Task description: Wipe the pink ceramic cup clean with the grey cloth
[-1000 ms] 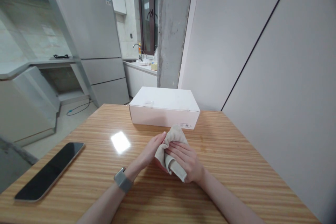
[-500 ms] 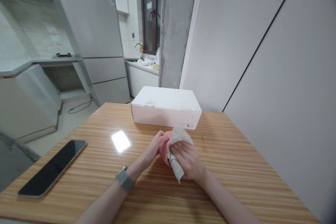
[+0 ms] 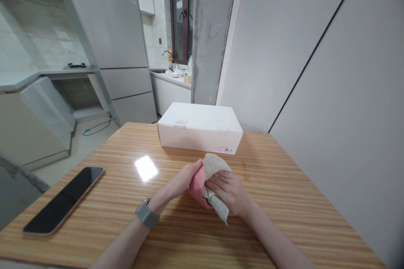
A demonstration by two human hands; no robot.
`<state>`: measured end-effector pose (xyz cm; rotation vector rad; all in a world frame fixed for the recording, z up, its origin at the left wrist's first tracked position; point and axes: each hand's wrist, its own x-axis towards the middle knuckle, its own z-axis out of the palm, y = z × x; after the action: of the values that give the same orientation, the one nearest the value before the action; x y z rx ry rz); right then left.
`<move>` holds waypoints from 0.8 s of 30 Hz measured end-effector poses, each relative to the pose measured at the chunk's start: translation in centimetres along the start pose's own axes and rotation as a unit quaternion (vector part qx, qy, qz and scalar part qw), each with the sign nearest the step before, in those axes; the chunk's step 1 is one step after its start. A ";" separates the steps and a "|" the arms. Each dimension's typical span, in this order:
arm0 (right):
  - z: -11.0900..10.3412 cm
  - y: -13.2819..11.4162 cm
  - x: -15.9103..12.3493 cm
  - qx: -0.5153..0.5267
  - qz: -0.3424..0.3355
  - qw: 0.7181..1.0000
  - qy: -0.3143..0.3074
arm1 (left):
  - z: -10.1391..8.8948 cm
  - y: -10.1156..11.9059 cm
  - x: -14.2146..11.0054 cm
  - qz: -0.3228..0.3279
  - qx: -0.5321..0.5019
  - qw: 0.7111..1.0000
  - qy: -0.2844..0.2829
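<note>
In the middle of the table, my left hand (image 3: pixel 187 176) grips a pink vessel (image 3: pixel 197 188) by its far left side. It looks like a cup or small bowl, tilted with its opening toward the right; most of its shape is covered. My right hand (image 3: pixel 229 190) presses a light grey cloth (image 3: pixel 217 165) into the opening, fingers together on the fabric. One end of the cloth stands up over the far rim, and another hangs out toward me. A watch with a grey band (image 3: pixel 147 213) is on my left wrist.
A white closed box (image 3: pixel 200 118) lies just beyond my hands on the wooden table (image 3: pixel 284 201). To the left rests a dark-screened phone (image 3: pixel 65 199). A white wall (image 3: pixel 331 105) runs along the right side; a refrigerator (image 3: pixel 104 25) stands behind.
More of the pink vessel's side shows now, and it has turned slightly. The cloth's lower end has swung to the right, and my right hand has shifted a little right with it.
</note>
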<state>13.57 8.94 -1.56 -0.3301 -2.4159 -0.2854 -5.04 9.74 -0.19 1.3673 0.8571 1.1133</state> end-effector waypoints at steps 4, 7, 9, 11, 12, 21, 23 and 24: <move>0.2 0.7 -0.7 0.000 0.045 0.998 0.031 | 0.2 0.7 -0.6 0.006 0.024 0.998 -0.055; 0.5 1.1 -1.6 -0.017 0.085 0.993 0.081 | 0.4 0.8 -1.1 -0.001 -0.024 0.995 -0.095; 0.6 1.1 -2.0 -0.038 0.096 0.989 0.102 | 0.4 0.5 -1.2 -0.009 -0.073 0.990 -0.121; 0.4 0.8 -1.9 -0.062 0.079 0.989 0.113 | 0.3 -0.1 -0.9 -0.031 -0.106 0.988 -0.112; 0.3 0.5 -1.7 -0.070 0.063 0.989 0.112 | 0.2 -0.4 -0.8 -0.046 -0.112 0.988 -0.094; 0.1 -1.0 0.4 -0.039 -0.059 0.995 0.073 | -0.1 0.3 -0.6 -0.028 0.038 0.996 -0.076; 0.2 -0.6 0.0 -0.025 -0.046 0.996 0.068 | 0.1 0.6 -0.8 0.003 0.108 0.991 -0.078; 0.2 -0.3 -0.3 -0.017 -0.038 0.997 0.065 | 0.1 0.8 -0.9 0.011 0.133 0.988 -0.074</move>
<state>13.55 8.67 -1.92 -0.2270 -2.2998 -0.3702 -5.32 8.81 0.46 1.6600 0.9069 0.9246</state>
